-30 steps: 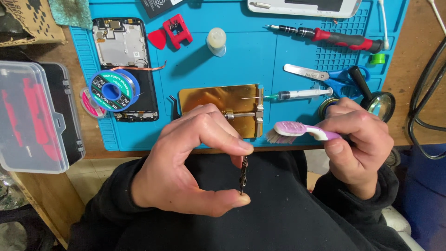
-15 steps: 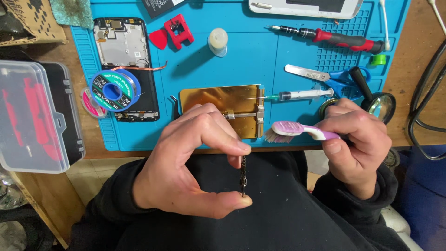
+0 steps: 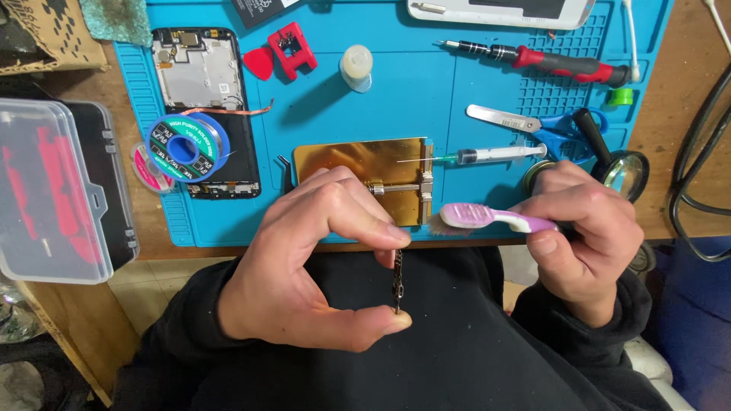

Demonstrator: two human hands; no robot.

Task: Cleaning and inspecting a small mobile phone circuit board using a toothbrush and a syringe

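Two fingers pinching small part endwise

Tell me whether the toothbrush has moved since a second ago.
No. The toothbrush in the right hand sits as before, bristles at the gold plate's lower right corner.

wooden workbench under a blue silicone work mat, its front edge running along the lower side of the mat and a bare wooden leg going down at the left. pale tiled floor visible below the bench edge, a little darker near the bottom left corner. even, soft light from above, only short shadows on the mat; black cables hanging over the right side of the bench, no wall or window in view.
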